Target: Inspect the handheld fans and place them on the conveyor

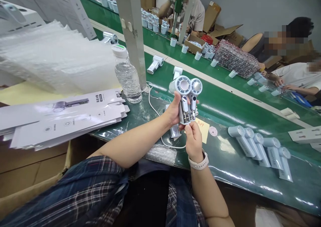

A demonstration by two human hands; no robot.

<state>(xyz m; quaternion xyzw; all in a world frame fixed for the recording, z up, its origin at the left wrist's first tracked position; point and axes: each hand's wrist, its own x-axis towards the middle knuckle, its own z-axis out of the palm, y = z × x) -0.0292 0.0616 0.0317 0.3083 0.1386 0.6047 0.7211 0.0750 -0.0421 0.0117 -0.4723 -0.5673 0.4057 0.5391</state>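
Two light-blue handheld fans stand side by side above the bench, the left fan (181, 86) and the right fan (196, 87), with their round grilles up and inner parts showing in the handles. My left hand (173, 112) is closed around the handles from the left, thumb upward. At the lower ends of the handles, my right hand (194, 140) pinches with thumb and fingers; a pale watch is on that wrist. Below my hands lies a silvery device (175, 131), partly hidden, beside a yellow note (205, 132) and a white cable (173, 147).
Several fans (259, 145) lie in a row at the right. To the left are flat printed boxes (62, 116), a plastic bottle (128, 81) and a stack of clear bags (55, 56). A metal post (132, 32) rises before the green conveyor (213, 89). Co-workers sit beyond it.
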